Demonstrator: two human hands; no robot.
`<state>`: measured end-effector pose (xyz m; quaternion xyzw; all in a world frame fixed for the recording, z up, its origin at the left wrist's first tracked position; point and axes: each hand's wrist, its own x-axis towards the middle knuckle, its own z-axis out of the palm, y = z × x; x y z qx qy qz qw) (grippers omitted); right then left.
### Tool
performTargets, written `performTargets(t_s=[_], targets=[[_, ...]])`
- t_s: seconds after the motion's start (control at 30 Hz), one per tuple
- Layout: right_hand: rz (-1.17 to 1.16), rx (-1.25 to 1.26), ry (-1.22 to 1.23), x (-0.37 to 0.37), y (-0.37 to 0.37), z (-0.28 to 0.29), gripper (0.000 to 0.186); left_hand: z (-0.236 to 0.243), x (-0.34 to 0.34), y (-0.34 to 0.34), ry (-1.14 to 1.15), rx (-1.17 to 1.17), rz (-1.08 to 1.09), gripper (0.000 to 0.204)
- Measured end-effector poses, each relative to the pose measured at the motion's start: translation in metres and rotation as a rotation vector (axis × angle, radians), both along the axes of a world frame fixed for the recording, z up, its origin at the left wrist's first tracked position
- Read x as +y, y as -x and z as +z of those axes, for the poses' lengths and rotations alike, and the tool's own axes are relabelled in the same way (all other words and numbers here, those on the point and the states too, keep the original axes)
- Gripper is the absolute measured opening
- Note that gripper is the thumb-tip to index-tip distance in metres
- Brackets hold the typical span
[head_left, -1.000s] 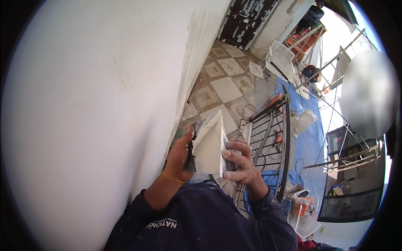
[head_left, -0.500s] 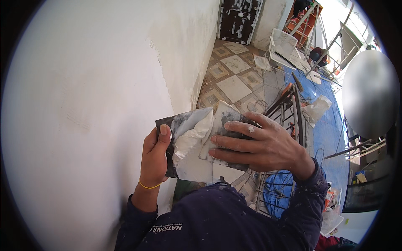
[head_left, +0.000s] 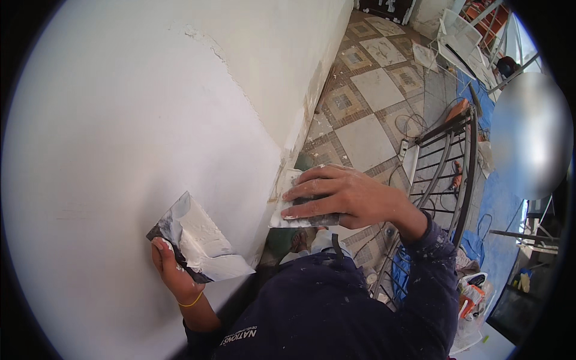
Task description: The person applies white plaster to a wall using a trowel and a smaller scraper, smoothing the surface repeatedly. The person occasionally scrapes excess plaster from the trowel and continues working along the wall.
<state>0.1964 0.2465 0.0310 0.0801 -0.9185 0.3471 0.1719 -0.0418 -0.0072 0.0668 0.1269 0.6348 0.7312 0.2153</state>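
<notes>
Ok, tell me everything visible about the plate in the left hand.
The plate is thin, flat and angular, dark near the hand and smeared greyish-white elsewhere; metal or plastic, I can't tell. Thick, ridged white putty covers much of its face, thinning towards the pointed lower-right corner. It sits askew in front of the white wall; whether they touch is unclear. The left hand grips its lower-left edge.
</notes>
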Motion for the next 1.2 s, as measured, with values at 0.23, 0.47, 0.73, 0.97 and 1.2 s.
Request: performTargets(t_s=[0.23,0.47,0.73,0.97,1.2], targets=[[-0.433,-0.078,2.109,0.003,0.083,-0.327,0.033,-0.110,-0.084,-0.040,0.207,-0.515,0.192,0.045],[-0.994,-0.206,2.045,0.020,0.159,-0.509,0.029,-0.140,-0.149,-0.083,0.458,-0.643,0.230,0.046],[-0.972,-0.195,1.956,0.042,0.194,-0.524,0.028,-0.156,-0.161,-0.091,0.469,-0.712,0.338,0.047],[-1.134,-0.306,1.749,0.045,0.211,-0.483,0.039,-0.190,-0.177,-0.069,0.352,-0.781,0.151,0.046],[-1.016,-0.046,1.529,0.052,0.227,-0.367,0.040,-0.227,-0.185,-0.046,0.144,-0.851,-0.084,0.028]])
